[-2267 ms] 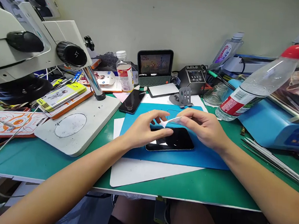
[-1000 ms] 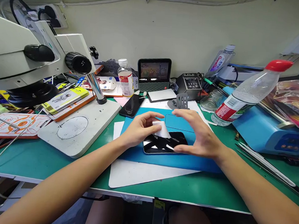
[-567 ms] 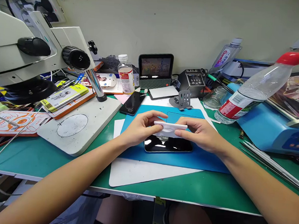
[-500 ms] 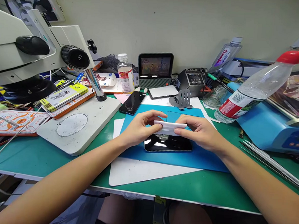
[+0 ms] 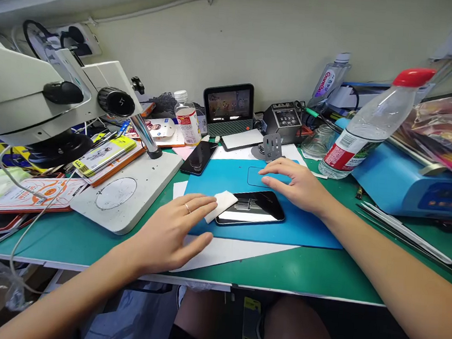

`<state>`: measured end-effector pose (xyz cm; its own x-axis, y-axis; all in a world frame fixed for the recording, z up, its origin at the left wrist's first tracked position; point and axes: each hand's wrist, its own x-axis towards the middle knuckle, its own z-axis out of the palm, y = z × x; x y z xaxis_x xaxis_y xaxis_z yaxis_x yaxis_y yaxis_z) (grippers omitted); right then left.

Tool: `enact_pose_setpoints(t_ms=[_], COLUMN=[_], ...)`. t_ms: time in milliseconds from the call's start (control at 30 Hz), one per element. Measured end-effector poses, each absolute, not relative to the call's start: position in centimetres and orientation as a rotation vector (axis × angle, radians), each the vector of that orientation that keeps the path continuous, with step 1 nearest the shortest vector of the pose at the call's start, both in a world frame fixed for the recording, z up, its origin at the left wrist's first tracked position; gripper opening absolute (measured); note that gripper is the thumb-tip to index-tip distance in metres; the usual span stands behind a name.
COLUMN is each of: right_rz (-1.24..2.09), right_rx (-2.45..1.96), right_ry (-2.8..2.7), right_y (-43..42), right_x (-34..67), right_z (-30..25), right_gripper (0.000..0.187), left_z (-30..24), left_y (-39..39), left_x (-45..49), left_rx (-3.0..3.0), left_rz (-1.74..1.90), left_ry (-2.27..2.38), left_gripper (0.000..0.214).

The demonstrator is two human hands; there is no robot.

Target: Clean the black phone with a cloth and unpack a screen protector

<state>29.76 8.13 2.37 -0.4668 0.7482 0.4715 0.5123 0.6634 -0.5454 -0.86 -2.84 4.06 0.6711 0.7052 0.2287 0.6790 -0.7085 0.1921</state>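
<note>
A black phone [image 5: 251, 207] lies screen up on a blue mat [image 5: 241, 178]. My left hand [image 5: 171, 230] lies flat with its fingers stretched out, fingertips on a folded white wipe [image 5: 219, 204] at the phone's left end. My right hand [image 5: 298, 187] rests open on the mat just behind the phone's right end, fingers spread, holding nothing.
A microscope [image 5: 41, 100] with its white base [image 5: 131, 191] stands at the left. A second phone [image 5: 199, 157], a small screen [image 5: 228, 105], a soldering station [image 5: 285, 121], bottles [image 5: 364, 128] and a blue machine [image 5: 406, 187] crowd the back and right. White sheet [image 5: 236, 250] under the mat.
Both hands held the white wipe stretched above the phone. Now the wipe is down at the phone's left end under my left fingers, and my right hand has let go and moved back.
</note>
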Motion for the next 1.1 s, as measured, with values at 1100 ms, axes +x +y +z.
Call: enact_pose_setpoints(t_ms=[1100], right_rz=[0.366], right_rx=[-1.027], right_ry=[-2.151], right_y=[9.4], right_x=[31.4], right_z=[2.2], right_gripper=[0.029], left_z=[2.1], left_y=[-5.3], left_x=[9.9], left_rx=[2.655], left_rz=[0.366], left_ry=[1.122], left_gripper=[0.103])
